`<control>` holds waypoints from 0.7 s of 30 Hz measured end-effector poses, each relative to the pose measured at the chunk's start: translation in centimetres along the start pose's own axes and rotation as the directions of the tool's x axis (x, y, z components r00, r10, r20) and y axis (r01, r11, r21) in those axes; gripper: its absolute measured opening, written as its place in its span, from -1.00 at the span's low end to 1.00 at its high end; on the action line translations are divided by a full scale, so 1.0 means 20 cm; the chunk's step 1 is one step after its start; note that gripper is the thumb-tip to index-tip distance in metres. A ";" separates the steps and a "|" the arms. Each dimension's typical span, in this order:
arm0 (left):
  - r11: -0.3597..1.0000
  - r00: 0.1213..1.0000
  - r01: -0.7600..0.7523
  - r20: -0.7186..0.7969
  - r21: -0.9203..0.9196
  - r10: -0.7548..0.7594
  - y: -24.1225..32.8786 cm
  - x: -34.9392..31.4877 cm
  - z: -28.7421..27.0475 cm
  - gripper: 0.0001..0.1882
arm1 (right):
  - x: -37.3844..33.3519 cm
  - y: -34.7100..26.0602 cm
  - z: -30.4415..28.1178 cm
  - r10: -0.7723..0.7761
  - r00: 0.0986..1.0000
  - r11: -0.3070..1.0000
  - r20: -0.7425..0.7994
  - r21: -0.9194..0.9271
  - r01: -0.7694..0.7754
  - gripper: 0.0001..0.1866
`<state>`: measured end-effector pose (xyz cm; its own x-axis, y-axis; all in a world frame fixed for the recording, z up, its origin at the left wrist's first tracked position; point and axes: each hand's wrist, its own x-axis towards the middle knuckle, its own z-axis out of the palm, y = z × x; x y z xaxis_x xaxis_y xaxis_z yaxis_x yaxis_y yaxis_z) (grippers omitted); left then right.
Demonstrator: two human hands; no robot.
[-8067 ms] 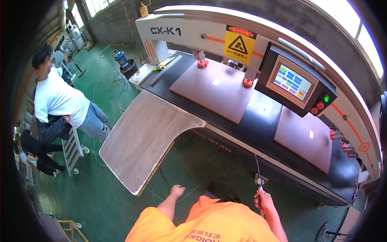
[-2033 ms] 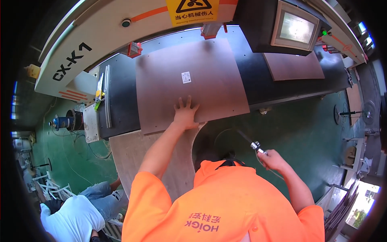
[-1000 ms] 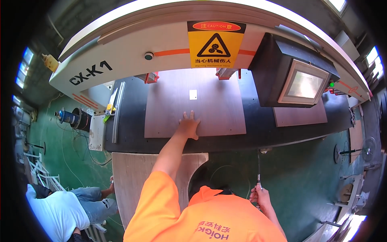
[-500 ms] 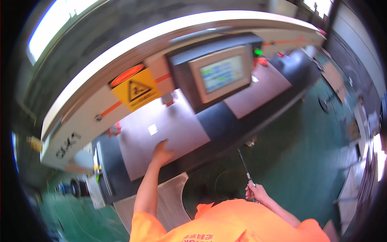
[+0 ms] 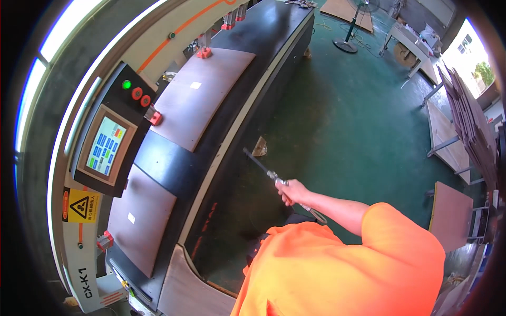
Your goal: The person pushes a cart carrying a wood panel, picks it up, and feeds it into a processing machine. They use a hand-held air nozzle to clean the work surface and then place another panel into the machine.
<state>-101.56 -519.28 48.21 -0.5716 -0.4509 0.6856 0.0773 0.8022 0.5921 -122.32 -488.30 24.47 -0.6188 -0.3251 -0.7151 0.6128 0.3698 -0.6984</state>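
My right hand [image 5: 293, 191] is closed around an air blow gun [image 5: 272, 175], whose long dark nozzle points forward and left toward the machine's front edge. A thin hose hangs below the grip. The nozzle tip is over the floor beside the bed, apart from the panels. My left hand is out of view. On the black machine bed [image 5: 167, 160] lie two brownish-grey flat panels: the farther panel [image 5: 211, 95] and the nearer panel [image 5: 145, 216], each with a small white label. Red-footed clamps [image 5: 204, 52] stand at the panels' edges under the beam.
A control box with a lit screen [image 5: 105, 145] and buttons hangs from the white beam at left. A curved-edged board [image 5: 182, 287] juts out at the bed's near end. Across the green floor [image 5: 337, 126] stand a fan [image 5: 346, 45], a table [image 5: 414, 47] and stacked panels [image 5: 469, 116].
The view has swung to the right. My left hand, earlier at the near panel, has gone out of view. My right hand, still gripping the air blow gun, now appears farther forward.
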 end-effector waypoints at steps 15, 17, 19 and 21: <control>0.746 0.271 0.606 0.811 0.275 -0.519 0.12 -0.89 0.75 -0.77 | 0.08 -0.19 -0.54 -0.103 0.993 0.980 -0.055 0.167 0.111 -0.50; 0.740 0.252 0.612 0.818 0.279 -0.517 0.09 -0.91 0.73 -0.77 | 0.02 -0.21 -0.53 -0.095 0.994 0.968 -0.056 0.228 0.105 -0.50; 0.737 0.229 0.616 0.832 0.277 -0.505 0.08 -0.93 0.71 -0.78 | 0.04 -0.16 -0.56 -0.080 0.995 0.965 -0.058 0.244 0.092 -0.50; 0.723 0.199 0.630 0.842 0.283 -0.502 0.08 -0.95 0.70 -0.78 | 0.03 -0.14 -0.56 -0.036 0.999 0.983 -0.029 0.180 0.040 -0.52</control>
<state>-102.04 -503.90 30.10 -0.8400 -0.1632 -0.5176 -0.5352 0.4071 0.7402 -130.06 -479.80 26.33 -0.6545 -0.3124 -0.6885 0.6656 0.1941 -0.7207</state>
